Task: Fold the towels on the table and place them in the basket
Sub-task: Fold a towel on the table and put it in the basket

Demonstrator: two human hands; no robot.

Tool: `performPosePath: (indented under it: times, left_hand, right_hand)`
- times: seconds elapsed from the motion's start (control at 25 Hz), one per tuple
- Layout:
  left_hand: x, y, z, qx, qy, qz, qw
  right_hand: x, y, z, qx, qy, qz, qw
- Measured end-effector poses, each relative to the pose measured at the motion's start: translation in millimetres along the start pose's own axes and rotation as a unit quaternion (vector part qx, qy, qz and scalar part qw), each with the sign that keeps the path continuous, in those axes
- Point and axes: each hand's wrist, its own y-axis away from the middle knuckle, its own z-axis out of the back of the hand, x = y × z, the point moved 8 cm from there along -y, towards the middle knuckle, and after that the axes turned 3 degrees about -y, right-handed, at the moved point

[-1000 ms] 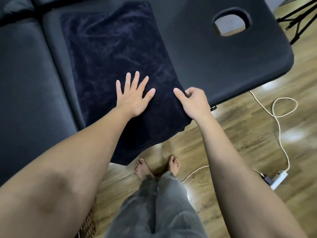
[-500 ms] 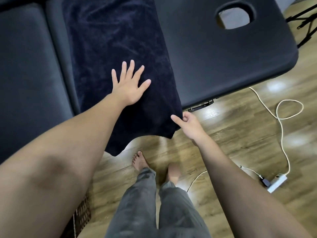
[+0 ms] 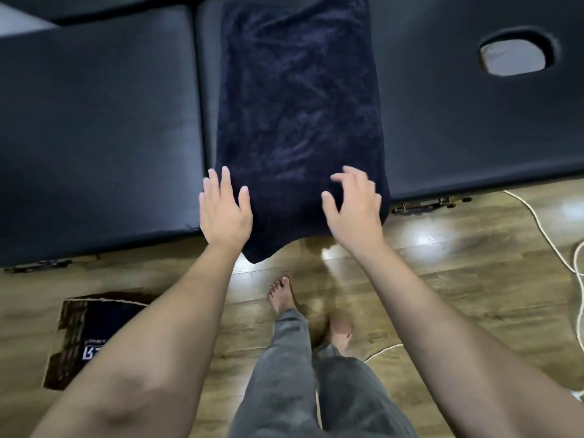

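One dark navy towel lies lengthwise on the black padded table, its near end hanging over the front edge. Left hand, fingers straight, sits at the towel's left edge. Right hand, fingers loosely curled, hovers over the right corner, gripping nothing. Basket stands on the floor.

1 towel, 1 table, 1 basket, 2 hands.
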Motion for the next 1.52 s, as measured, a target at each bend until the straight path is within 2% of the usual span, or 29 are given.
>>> performPosePath:
  times: [0.08,0.16,0.24,0.32,0.4,0.56,0.76,0.88,1.0,1.04,1.12,1.24,1.36,1.52]
  left_hand:
    - [0,-3,9,-0.007,0.004,0.028,1.0]
    - [4,-16,22,-0.013,0.066,0.102,0.992]
    - [11,-30,24,0.018,0.185,0.17,0.968]
    - [15,-41,22,0.061,0.181,0.172,0.966]
    - [22,-42,22,0.091,0.166,0.171,0.967]
    - [45,-20,14,0.158,0.231,0.182,0.943]
    - [38,19,-4,0.222,0.379,0.158,0.884]
    - [40,58,-30,0.243,0.429,0.178,0.852]
    - [39,107,-78,0.307,0.429,0.224,0.819]
    - [37,119,-89,0.305,0.435,0.226,0.817]
    - [37,129,-100,0.245,0.469,0.236,0.815]
    - [43,137,-99,0.153,0.535,0.263,0.788]
    - [45,143,-91,0.133,0.561,0.269,0.771]
    - [39,149,-85,0.161,0.594,0.294,0.731]
  right_hand:
    - [30,-5,-29,0.102,0.047,0.056,0.992]
    - [53,-13,-51,0.168,0.076,0.085,0.979]
    - [62,-23,-71,0.224,0.104,0.085,0.965]
    - [65,-33,-87,0.254,0.115,0.076,0.957]
    - [63,-39,-93,0.247,0.09,0.069,0.962]
    - [52,-33,-89,0.187,0.087,0.1,0.973]
    - [13,-6,-54,0.019,0.039,0.026,0.999]
    - [-14,18,-36,-0.017,0.023,0.006,1.0]
    - [-49,44,-15,-0.044,-0.019,-0.026,0.998]
    - [-63,54,-10,-0.051,-0.05,-0.033,0.997]
    - [-93,67,2,-0.063,-0.138,-0.075,0.986]
    - [-145,79,-2,-0.053,-0.229,-0.21,0.949]
    - [-171,88,-23,-0.022,-0.309,-0.307,0.9]
    - [-167,86,-52,0.032,-0.367,-0.323,0.872]
